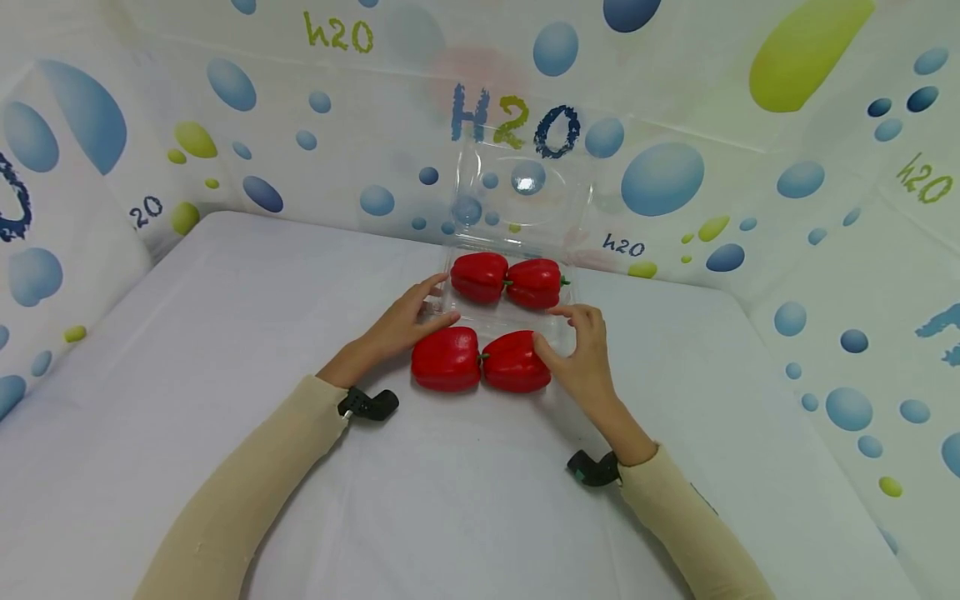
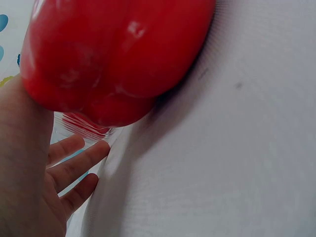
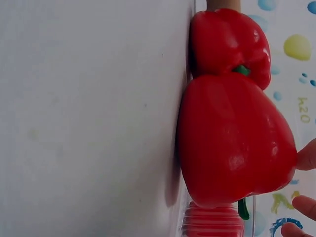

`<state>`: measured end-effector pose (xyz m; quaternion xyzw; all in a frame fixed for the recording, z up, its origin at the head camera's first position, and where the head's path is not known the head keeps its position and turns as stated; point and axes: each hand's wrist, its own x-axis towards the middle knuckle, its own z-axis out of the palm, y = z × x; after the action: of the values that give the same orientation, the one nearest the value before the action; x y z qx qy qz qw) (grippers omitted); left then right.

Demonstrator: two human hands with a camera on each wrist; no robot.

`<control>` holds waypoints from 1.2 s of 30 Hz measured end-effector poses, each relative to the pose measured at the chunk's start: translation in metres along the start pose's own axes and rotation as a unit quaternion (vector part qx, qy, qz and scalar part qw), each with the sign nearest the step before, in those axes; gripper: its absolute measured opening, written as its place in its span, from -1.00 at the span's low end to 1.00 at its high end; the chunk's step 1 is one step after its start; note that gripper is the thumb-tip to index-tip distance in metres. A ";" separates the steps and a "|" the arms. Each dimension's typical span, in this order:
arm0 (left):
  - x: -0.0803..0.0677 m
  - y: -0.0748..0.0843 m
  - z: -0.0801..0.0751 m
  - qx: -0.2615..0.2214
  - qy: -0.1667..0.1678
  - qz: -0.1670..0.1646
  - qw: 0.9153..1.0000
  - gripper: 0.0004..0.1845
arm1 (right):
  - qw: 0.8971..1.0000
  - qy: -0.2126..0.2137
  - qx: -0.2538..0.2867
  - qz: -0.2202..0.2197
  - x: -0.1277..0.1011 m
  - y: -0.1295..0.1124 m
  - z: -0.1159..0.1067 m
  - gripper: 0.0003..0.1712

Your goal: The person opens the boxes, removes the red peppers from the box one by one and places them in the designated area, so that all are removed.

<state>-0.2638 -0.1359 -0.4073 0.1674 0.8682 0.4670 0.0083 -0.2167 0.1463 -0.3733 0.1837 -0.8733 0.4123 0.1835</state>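
Four red bell peppers are in the head view. Two lie in a clear plastic clamshell box (image 1: 564, 332), a left one (image 1: 478, 277) and a right one (image 1: 534, 283); its lid (image 1: 525, 192) stands up. Two more lie on the table in front: a left pepper (image 1: 446, 358) (image 2: 118, 54) and a right pepper (image 1: 516, 361) (image 3: 232, 143). My left hand (image 1: 448, 298) rests with relaxed fingers (image 2: 79, 163) against the box's left front corner. My right hand (image 1: 545, 327) touches the right front pepper with its thumb, fingers over the box's right front corner.
A white table (image 1: 225, 375) is walled on three sides by sheets printed with blue and green bubbles (image 1: 660, 179). The box stands near the table's back edge. Bare tabletop lies on both sides and in front of the peppers.
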 end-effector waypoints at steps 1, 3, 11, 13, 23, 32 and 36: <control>0.000 0.000 0.000 0.000 0.000 0.001 1.000 -0.16 | 1.000 0.002 0.001 -0.001 0.001 0.001 0.000 -0.56; 0.000 0.000 0.000 0.001 0.000 0.001 1.000 -0.16 | 1.000 0.006 0.001 -0.003 0.002 0.002 0.000 -0.57; -0.001 0.001 -0.001 -0.004 -0.003 0.000 1.000 -0.17 | 1.000 -0.009 0.003 -0.005 0.012 0.007 0.000 -0.60; -0.001 0.001 0.000 -0.003 -0.004 -0.001 1.000 -0.18 | 1.000 -0.013 0.004 -0.002 0.014 0.008 0.000 -0.60; 0.001 0.001 0.000 -0.003 -0.003 -0.006 1.000 -0.17 | 1.000 -0.016 0.026 0.000 0.022 0.019 0.002 -0.62; 0.000 0.001 -0.001 -0.001 -0.002 -0.008 1.000 -0.17 | 0.997 -0.007 0.078 0.008 0.032 0.027 0.004 -0.67; -0.001 0.003 0.000 -0.001 -0.003 -0.008 1.000 -0.17 | 0.996 -0.008 0.086 0.039 0.039 0.029 0.004 -0.67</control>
<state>-0.2621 -0.1352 -0.4052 0.1614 0.8691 0.4674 0.0150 -0.2644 0.1533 -0.3763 0.1679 -0.8427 0.4910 0.1436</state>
